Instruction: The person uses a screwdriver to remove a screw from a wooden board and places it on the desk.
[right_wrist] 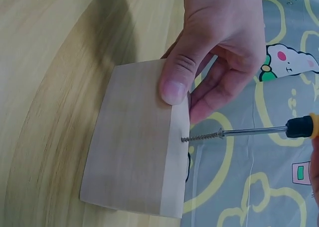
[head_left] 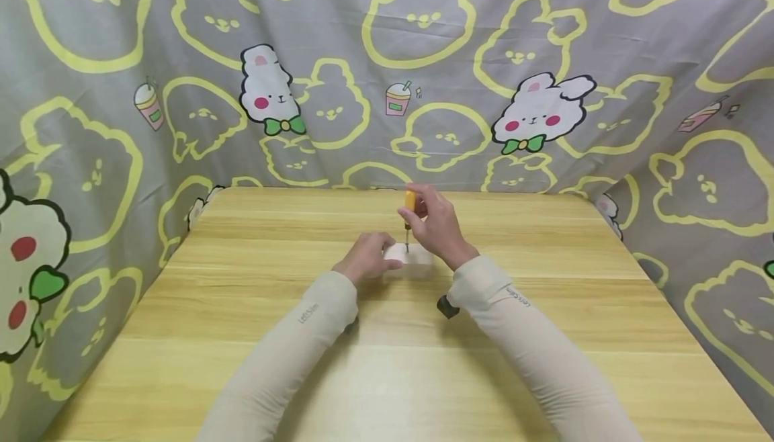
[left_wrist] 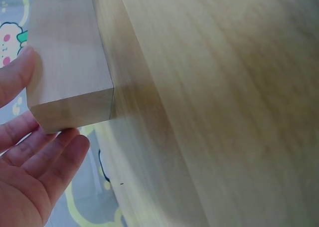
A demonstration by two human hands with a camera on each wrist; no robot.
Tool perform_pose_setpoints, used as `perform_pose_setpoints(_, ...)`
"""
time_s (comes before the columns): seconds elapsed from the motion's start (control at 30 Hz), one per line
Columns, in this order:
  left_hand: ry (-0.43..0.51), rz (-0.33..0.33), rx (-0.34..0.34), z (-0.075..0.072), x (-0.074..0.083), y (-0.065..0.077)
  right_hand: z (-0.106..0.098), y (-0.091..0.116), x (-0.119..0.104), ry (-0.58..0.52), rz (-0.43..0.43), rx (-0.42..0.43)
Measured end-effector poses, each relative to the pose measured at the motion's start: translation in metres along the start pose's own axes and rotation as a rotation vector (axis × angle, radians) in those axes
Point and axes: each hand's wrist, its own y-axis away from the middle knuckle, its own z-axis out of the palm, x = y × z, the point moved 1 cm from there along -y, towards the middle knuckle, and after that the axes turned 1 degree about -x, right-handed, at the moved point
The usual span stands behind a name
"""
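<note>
A pale wooden block (head_left: 418, 258) stands on the table, its narrow face up. My left hand (head_left: 367, 255) grips its left end, with the thumb on one broad face and the fingers on the other side, as the left wrist view shows. My right hand (head_left: 438, 224) holds a screwdriver (head_left: 410, 200) upright by its yellow handle, above the block. In the right wrist view, the screwdriver's metal shaft (right_wrist: 259, 130) meets the head of a screw (right_wrist: 202, 136). That screw's tip is at the block's narrow top face, and most of its thread shows.
The wooden table (head_left: 254, 227) extends around both arms. A grey curtain (head_left: 338, 19) with yellow outlines and cartoon animals hangs behind it and at both sides. A small black device (head_left: 447, 306) sits under the right sleeve's cuff.
</note>
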Motion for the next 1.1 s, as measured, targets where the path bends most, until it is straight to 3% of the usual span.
perform_pose_setpoints(0.23, -0.007, 0.016, 0.013, 0.0009, -0.0010, 0.0005, -0.0009, 0.0009, -0.0004, 0.005, 0.006, -0.019)
perform_pose_setpoints(0.4, -0.007, 0.012, 0.011, 0.0011, -0.0009, 0.0003, 0.0008, 0.0006, -0.0003, -0.034, -0.020, 0.022)
perform_pose_setpoints(0.73, -0.009, 0.015, 0.012, 0.0011, 0.0009, 0.0015, 0.0023, 0.0005, -0.0005, -0.022, 0.027, 0.043)
perform_pose_setpoints(1.1, -0.030, 0.054, 0.028, 0.0014, 0.0014, 0.0015, 0.0024, -0.0002, -0.0002, 0.009, -0.028, 0.082)
